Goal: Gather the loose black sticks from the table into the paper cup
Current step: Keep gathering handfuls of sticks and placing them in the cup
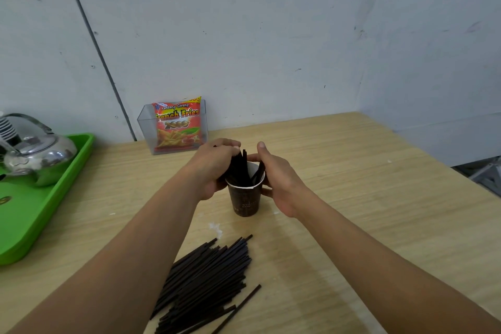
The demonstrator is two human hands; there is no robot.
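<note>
Thin black sticks [206,279] fanned on woodgrain table [352,198], dark paper cup [245,200]

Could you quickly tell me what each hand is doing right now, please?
Left hand: closed on a bundle of black sticks over the paper cup.
Right hand: wrapped around the cup's rim.

Black sticks [206,282], dark brown paper cup [244,202], green tray [40,203], pale wood-grain table [352,184].
</note>
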